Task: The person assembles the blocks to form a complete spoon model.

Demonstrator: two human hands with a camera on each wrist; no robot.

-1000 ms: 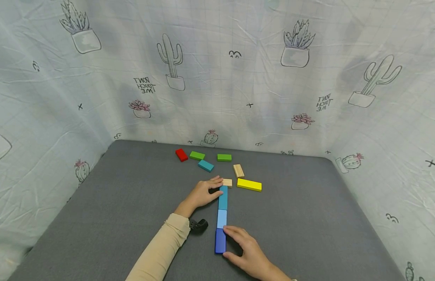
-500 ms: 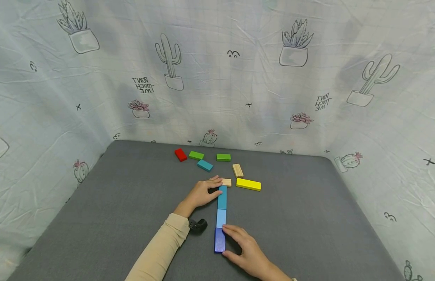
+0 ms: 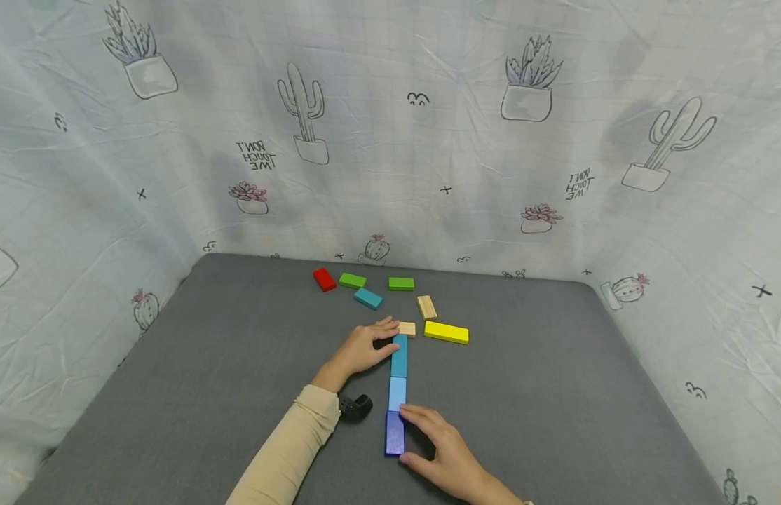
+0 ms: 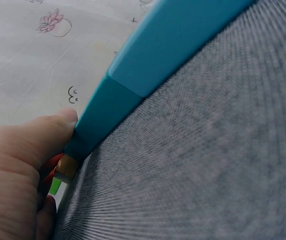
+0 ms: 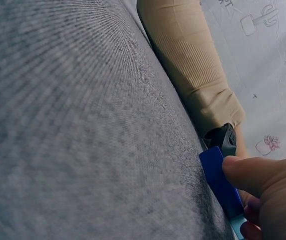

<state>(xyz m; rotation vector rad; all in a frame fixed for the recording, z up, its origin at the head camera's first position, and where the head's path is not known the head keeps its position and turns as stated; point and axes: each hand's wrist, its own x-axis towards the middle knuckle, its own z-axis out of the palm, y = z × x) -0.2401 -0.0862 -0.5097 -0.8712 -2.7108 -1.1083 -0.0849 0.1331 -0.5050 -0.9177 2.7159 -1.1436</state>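
A teal block (image 3: 399, 356), a light blue block (image 3: 397, 393) and a dark blue block (image 3: 395, 433) lie end to end in a row. Across the row's far end sits a wooden block (image 3: 407, 329). My left hand (image 3: 362, 348) has its thumb against the left side of the teal block (image 4: 101, 112) and its fingers at the wooden block (image 4: 66, 167). On the row's right side, my right hand (image 3: 450, 454) touches the dark blue block (image 5: 218, 175) with its thumb near the close end; the index fingertip is by the joint with the light blue block.
Right of the row's far end lies a yellow block (image 3: 446, 332), below another wooden block (image 3: 427, 307). Farther back on the grey table (image 3: 542, 393) are a red block (image 3: 324, 280), two green blocks (image 3: 352, 280) and another teal block (image 3: 368, 298). A patterned curtain (image 3: 378, 175) surrounds the table.
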